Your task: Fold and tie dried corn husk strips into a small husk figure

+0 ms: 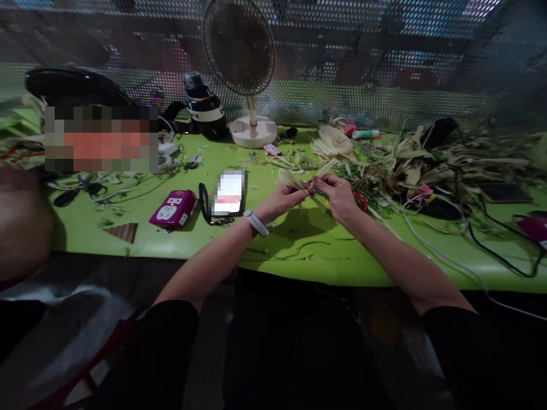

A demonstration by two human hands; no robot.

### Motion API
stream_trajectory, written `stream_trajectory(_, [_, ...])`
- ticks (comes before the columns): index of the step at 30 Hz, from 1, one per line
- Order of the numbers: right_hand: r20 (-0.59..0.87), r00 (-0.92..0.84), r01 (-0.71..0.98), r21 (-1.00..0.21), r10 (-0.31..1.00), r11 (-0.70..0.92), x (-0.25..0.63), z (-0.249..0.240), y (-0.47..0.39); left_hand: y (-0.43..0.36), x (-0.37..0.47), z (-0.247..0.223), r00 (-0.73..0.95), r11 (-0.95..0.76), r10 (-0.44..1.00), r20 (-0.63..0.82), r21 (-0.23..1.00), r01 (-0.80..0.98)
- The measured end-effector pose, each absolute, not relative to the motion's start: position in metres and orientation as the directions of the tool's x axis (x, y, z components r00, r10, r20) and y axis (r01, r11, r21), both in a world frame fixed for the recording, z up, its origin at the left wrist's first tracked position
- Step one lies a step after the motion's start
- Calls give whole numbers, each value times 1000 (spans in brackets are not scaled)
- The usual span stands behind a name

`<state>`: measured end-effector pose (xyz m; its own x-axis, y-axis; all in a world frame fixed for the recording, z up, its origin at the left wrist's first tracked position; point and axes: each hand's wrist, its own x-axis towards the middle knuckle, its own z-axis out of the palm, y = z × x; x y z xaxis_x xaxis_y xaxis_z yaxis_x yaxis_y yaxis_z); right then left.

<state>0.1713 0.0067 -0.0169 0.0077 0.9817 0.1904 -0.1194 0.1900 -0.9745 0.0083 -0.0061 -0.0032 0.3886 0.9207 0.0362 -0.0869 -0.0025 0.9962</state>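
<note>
My left hand and my right hand meet above the green table, both pinching a pale strip of dried leaf between the fingertips. The strip fans out to the upper left of my left hand. A white watch sits on my left wrist. Under my right hand a red-handled tool lies on the table, partly hidden.
A phone and a magenta power strip lie left of my hands. A desk fan, a dark bottle and a heap of dried leaves stand behind. Cables run across the right side. Another person's arm is at far left.
</note>
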Motion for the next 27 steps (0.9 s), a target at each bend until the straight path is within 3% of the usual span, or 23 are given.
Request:
stream_trajectory(2, [218,34,-81,-972,975,220,178,-10,10,-4,8,-7,383,46,924,10,990,-134])
stream_trajectory(5, [433,211,76,-901,876,427,188,4,8,-1,7,-9,366,140,930,-28,949,-284])
stream_trajectory(7, [502,159,228,-856,850,463,191,10,2,1,7,-9,354,184,934,-44,911,-370])
stream_trajectory(10, [292,-181,390,-855,939,342,184,10,-10,1,7,-9,314,166,949,-23,884,-436])
stream_trajectory(13, [63,-406,350,-911,912,219,172,3,-16,0,7,-9,260,108,966,18,880,-462])
stream_trajectory(18, [73,-537,207,-954,841,215,168,0,-15,-1,8,-8,220,86,975,22,879,-469])
stream_trajectory(24, [44,-638,230,-942,769,245,175,7,-16,-3,5,-2,224,46,972,67,883,-466])
stream_trajectory(27, [45,-610,301,-910,791,284,180,11,-16,-1,2,2,237,91,971,20,889,-448])
